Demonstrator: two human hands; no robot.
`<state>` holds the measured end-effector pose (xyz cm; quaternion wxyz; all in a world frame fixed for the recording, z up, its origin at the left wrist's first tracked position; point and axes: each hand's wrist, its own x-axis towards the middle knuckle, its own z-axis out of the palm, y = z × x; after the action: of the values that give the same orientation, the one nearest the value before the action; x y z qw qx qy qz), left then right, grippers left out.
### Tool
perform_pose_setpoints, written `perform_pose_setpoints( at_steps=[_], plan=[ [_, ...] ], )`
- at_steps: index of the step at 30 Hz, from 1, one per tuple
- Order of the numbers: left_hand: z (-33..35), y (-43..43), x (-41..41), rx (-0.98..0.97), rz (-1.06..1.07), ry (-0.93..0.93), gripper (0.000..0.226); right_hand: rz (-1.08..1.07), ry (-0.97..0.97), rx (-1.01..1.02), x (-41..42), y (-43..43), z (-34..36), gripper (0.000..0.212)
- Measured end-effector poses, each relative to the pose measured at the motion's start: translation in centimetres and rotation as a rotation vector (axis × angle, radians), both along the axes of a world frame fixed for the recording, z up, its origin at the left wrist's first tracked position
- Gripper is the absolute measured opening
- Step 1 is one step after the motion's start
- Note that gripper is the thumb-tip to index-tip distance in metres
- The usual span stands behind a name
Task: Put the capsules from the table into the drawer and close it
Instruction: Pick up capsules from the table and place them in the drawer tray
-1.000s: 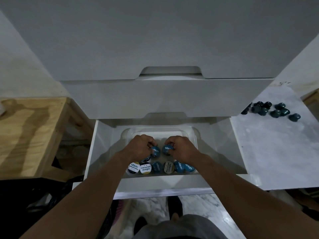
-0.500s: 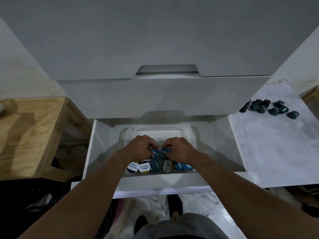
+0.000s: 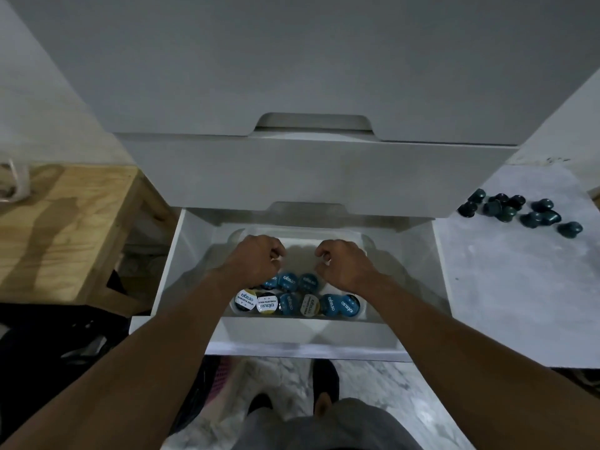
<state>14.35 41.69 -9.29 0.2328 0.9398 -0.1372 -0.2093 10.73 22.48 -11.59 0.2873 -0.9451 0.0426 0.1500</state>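
A home, likely a kitchen corner: white drawers (image 3: 311,177) stand between a wooden table (image 3: 65,228) on the left and a marble counter (image 3: 519,287) on the right, with coffee capsules (image 3: 519,212) on the far counter and a marble floor (image 3: 373,384) near.

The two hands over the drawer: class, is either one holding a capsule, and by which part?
Nothing is visibly held. The left hand and right hand hover loosely curled above the capsules in the tray; neither has a grip on one.
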Motion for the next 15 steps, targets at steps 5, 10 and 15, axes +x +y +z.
perform_pose_setpoints(
  at_steps=[5,10,15],
  plan=[
    [2.3,0.4,-0.9,0.255,0.097,-0.147,0.034,0.015,-0.118,-0.112,1.0,-1.3,0.6,0.033],
    [2.9,0.4,-3.4,0.255,0.125,-0.386,0.036,0.065,-0.249,-0.161,-0.1,-2.0,2.3,0.033],
    [5.2,-0.1,-5.4,0.221,0.039,-0.599,0.033,0.018,-0.38,-0.222,-3.7,-3.0,5.8,0.033]
  ],
)
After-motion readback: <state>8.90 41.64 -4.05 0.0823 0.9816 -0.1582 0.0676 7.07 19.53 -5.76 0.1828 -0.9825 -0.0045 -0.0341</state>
